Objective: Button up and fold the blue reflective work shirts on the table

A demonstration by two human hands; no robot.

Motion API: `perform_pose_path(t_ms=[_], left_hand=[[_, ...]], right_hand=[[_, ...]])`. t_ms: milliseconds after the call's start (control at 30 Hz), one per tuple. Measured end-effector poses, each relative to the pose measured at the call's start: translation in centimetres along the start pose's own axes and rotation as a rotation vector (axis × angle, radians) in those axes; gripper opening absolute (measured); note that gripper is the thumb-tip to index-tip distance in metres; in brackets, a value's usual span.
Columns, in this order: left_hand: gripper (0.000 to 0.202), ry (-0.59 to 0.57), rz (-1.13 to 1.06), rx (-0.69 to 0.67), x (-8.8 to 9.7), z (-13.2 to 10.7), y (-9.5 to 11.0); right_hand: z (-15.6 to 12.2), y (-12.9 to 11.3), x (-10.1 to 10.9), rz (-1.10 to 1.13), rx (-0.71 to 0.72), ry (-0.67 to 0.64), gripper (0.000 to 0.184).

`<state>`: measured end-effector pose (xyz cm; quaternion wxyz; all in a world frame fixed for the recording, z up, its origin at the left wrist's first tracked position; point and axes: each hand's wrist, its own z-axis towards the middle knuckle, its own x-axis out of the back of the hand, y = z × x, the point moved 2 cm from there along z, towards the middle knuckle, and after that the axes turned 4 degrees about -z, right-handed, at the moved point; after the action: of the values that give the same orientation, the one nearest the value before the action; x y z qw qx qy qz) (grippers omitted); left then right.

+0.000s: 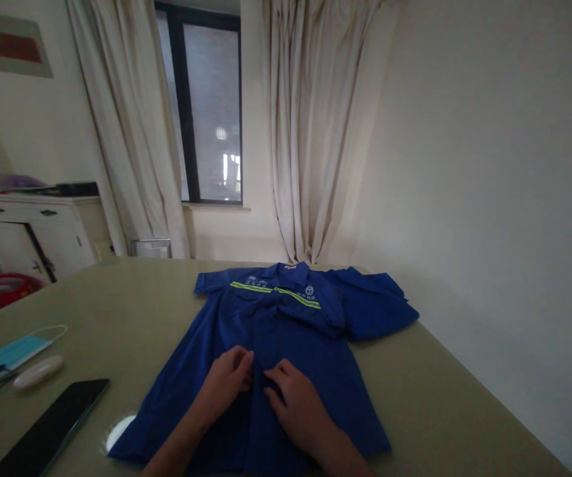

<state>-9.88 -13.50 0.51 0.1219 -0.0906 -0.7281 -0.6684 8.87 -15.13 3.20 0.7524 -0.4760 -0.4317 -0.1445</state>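
Observation:
A blue short-sleeved work shirt lies spread front side up on the table, collar at the far end. Yellow-green stripes and white prints cross its chest. Over the lower front, my left hand has its fingers curled closed on the shirt's fabric beside the front placket. Just across the placket, my right hand pinches the cloth, thumb and index finger close to its edge. Whether a button lies between the fingertips cannot be made out.
More folded blue cloth lies by the shirt's right sleeve. On the left are a black phone, a light oval object, a blue face mask and a white round thing partly under the hem. A wall borders the table on the right.

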Motion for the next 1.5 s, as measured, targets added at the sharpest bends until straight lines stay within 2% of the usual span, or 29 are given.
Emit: perform_pose_path(t_ms=[100, 200, 300, 467, 600, 667, 833, 1000, 1233, 1500], left_hand=[[0.040, 0.077, 0.263, -0.177, -0.5, 0.0, 0.1], [0.048, 0.080, 0.435, -0.155, -0.6, -0.1, 0.0], [0.047, 0.035, 0.506, -0.097, 0.1, -0.3, 0.0], [0.025, -0.067, 0.346, -0.041, 0.7, -0.7, -0.1], [0.028, -0.167, 0.136, -0.088, -0.3, -0.5, 0.4], [0.031, -0.155, 0.038, -0.108, -0.5, -0.5, 1.1], [0.033, -0.021, -0.087, -0.187, -0.5, -1.0, 2.7], [0.042, -0.068, -0.161, -0.221, -0.9, -1.2, 2.9], [0.041, 0.003, -0.137, -0.237, -1.6, -1.6, 3.2], [0.032, 0.054, -0.031, -0.319, -2.5, -2.6, 2.9]], right_hand=[[0.0, 0.0, 0.2, -0.032, -0.021, -0.032, 0.026], [0.1, 0.4, 0.1, -0.046, -0.034, -0.036, 0.022], [0.1, 0.6, -0.2, -0.036, -0.035, -0.023, 0.016], [-0.1, 0.5, -0.9, -0.065, 0.005, 0.045, 0.014], [-0.2, 0.4, -0.9, -0.126, 0.068, 0.089, 0.014], [-0.3, 0.3, -0.6, -0.156, 0.125, 0.146, 0.014], [-0.3, 0.1, 0.3, -0.202, 0.237, 0.258, 0.017], [-0.3, 0.1, 0.4, -0.214, 0.273, 0.338, 0.021], [-0.1, 0.1, 0.9, -0.099, 0.221, 0.312, 0.023], [0.1, 0.4, 1.5, 0.137, 0.050, 0.275, 0.026]])
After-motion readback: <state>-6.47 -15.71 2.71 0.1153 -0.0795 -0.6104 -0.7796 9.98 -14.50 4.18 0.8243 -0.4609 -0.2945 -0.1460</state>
